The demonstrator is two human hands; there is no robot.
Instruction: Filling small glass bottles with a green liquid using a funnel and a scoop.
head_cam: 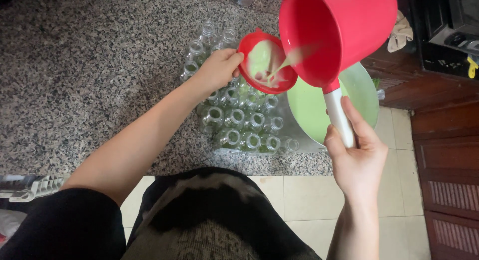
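Over clear bottles (234, 125) — red funnel (266, 62), red ladle (337, 33) tipped.

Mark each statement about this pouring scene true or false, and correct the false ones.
1. The right hand holds the red scoop by its white handle. True.
2. The left hand steadies a blue funnel. False: the funnel is red.
3. Pale green liquid runs from the scoop into the funnel. True.
4. The bottles are capped. False: they are open at the top.
5. The bowl beside the bottles is empty. False: it holds pale green liquid.
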